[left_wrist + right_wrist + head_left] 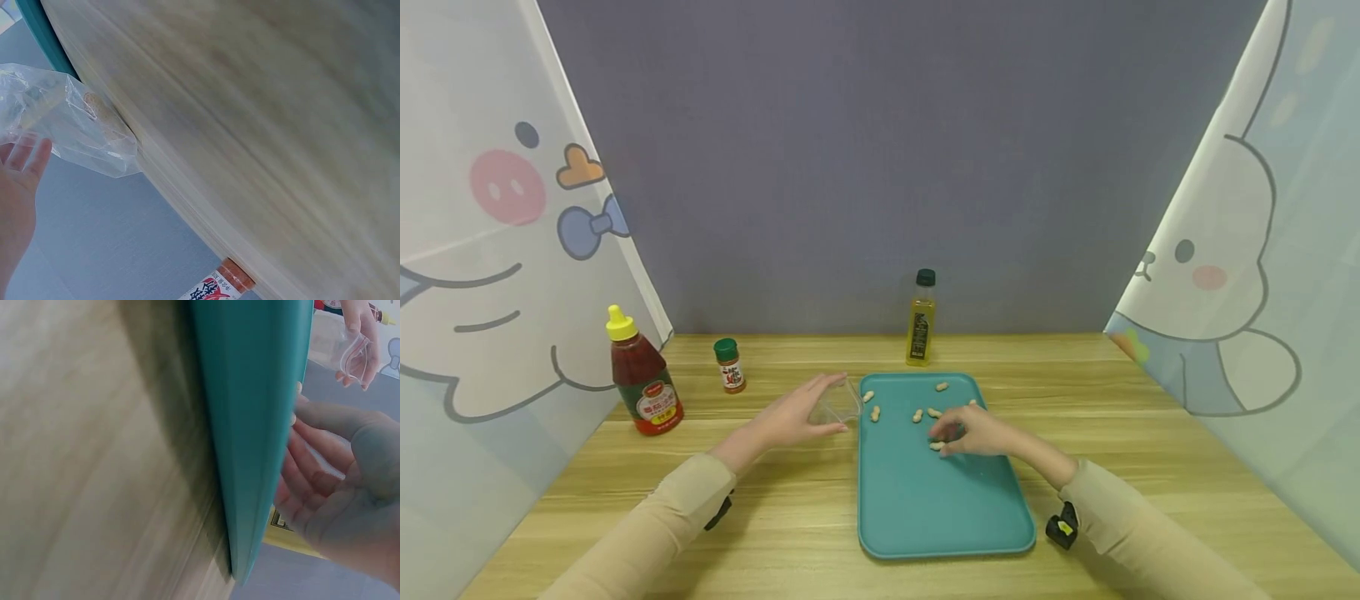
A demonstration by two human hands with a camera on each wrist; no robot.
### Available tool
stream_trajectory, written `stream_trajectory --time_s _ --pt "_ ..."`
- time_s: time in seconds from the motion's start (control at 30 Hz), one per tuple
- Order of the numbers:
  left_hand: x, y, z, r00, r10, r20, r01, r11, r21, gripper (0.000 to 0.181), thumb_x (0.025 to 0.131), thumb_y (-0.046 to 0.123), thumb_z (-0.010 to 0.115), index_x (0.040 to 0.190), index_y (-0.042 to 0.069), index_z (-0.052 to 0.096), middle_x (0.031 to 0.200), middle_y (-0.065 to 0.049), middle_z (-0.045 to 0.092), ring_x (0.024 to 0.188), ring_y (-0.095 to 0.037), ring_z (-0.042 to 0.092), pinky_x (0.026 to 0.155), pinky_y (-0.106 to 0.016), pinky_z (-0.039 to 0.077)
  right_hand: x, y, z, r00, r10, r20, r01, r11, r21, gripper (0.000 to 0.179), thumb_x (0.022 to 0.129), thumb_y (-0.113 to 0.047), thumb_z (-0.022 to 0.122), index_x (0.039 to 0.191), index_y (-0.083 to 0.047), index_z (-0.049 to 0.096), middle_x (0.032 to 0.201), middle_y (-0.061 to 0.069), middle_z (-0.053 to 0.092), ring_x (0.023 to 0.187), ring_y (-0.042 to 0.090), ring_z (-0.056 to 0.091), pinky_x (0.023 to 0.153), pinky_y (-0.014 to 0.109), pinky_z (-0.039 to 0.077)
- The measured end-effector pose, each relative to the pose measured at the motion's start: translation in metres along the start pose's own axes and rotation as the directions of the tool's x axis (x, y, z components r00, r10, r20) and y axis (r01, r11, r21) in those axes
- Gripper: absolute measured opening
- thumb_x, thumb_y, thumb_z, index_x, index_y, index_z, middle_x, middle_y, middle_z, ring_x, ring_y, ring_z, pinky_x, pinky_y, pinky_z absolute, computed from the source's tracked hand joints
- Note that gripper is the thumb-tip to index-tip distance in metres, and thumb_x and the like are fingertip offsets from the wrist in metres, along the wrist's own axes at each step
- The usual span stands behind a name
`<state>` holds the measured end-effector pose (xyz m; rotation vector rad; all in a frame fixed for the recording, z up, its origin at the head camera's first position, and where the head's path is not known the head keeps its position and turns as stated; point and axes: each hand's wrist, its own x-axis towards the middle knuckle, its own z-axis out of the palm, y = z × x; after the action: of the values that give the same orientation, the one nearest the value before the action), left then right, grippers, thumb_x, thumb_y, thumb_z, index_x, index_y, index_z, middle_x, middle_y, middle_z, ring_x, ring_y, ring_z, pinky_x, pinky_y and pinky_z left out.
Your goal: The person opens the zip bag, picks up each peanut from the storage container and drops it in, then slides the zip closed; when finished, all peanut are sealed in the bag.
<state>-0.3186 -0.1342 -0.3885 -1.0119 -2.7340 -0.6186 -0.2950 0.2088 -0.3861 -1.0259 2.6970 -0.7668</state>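
My left hand holds a clear plastic bag at the left edge of the teal tray, its thumb and fingers spread at the mouth. Through the film in the left wrist view a peanut shows. Over the tray, my right hand has bent fingers, and its thumb and fingertips close in on a peanut. Most of this peanut is hidden by the tray rim in the right wrist view. Farther back on the tray lie several loose peanuts, including one left of the right hand.
An oil bottle stands behind the tray. Toward the left are a small green-capped spice jar and a red sauce bottle with a yellow cap. A grey panel rises behind the wooden table.
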Motion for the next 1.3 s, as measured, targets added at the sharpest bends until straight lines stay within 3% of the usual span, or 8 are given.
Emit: stream_trajectory --time_s 0.2,0.33,0.7,1.3 --pt "0.001 0.0 0.001 1.0 0.006 0.002 -0.006 1.0 0.01 0.081 0.082 0.053 0.064 0.146 0.014 0.031 0.146 -0.008 0.04 0.13 -0.031 0.043 0.106 -0.05 0.038 -0.003 0.002 0.0 1.0 0.004 -0.021 -0.004 1.0 -0.022 0.011 0.083 -0.015 0.071 0.09 -0.01 0.065 0.082 -0.003 0.06 0.073 0.003 0.053 0.067 0.021 0.047" --pt "0.0 0.0 0.001 1.0 0.006 0.003 -0.006 1.0 0.01 0.08 0.083 0.052 0.064 0.146 0.015 0.031 0.146 -0.008 0.04 0.13 -0.03 0.043 0.106 -0.05 0.038 -0.005 0.007 0.0 1.0 -0.002 -0.025 0.002 1.0 0.008 0.009 0.083 -0.012 0.07 0.089 -0.009 0.065 0.08 -0.004 0.058 0.071 0.002 0.051 0.064 0.02 0.046" --pt "0.0 0.001 0.0 1.0 0.015 0.002 -0.015 1.0 0.006 0.08 0.083 0.052 0.064 0.146 0.014 0.032 0.145 -0.008 0.041 0.129 -0.03 0.044 0.106 -0.049 0.038 -0.01 0.01 -0.002 0.999 0.049 0.012 -0.05 0.993 0.108 0.019 0.084 -0.019 0.07 0.099 -0.008 0.066 0.084 -0.001 0.06 0.073 0.005 0.053 0.064 0.021 0.048" --pt "0.0 0.002 0.0 1.0 0.02 0.01 -0.02 1.0 0.014 0.081 0.083 0.054 0.062 0.146 0.015 0.031 0.145 -0.008 0.041 0.13 -0.029 0.043 0.106 -0.049 0.038 -0.01 0.008 -0.003 0.997 0.078 0.013 -0.079 0.99 0.115 0.014 0.085 -0.021 0.069 0.093 -0.011 0.066 0.085 -0.003 0.064 0.075 0.005 0.057 0.066 0.021 0.049"
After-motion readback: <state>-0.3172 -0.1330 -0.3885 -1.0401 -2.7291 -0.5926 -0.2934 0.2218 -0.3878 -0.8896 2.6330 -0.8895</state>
